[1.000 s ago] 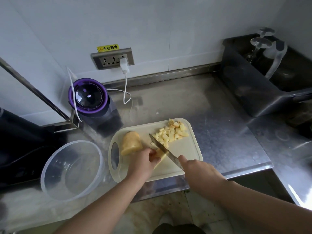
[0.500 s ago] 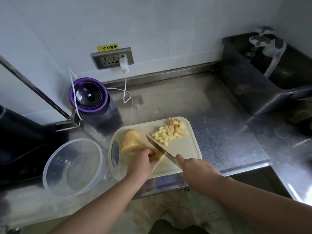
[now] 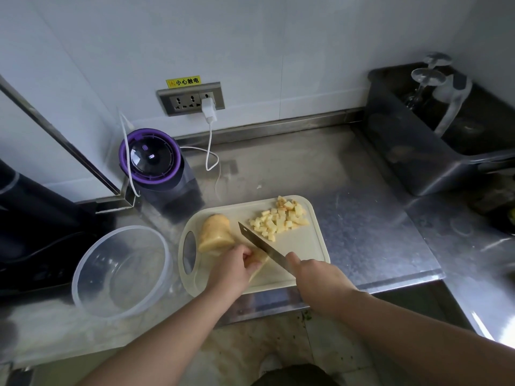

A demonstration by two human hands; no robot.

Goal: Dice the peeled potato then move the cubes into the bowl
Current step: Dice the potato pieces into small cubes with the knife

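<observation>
Head view. Left hand point(image 3: 234, 264) curls over a potato slab point(image 3: 258, 263) at the near edge of the cutting board point(image 3: 306, 254), fingers tucked, pinning it so it cannot slide. Right hand point(image 3: 315, 277) grips the handle of the knife point(image 3: 262, 245), with the blade angled across the slab close by the left fingertips. Larger uncut potato piece point(image 3: 216, 232) sits by the board's handle slot, out of the blade's way. Cubes point(image 3: 280, 220) are heaped at the far right corner, likely pushed clear. Clear bowl point(image 3: 83, 271) stands just left of the board, with no cubes visible in it.
</observation>
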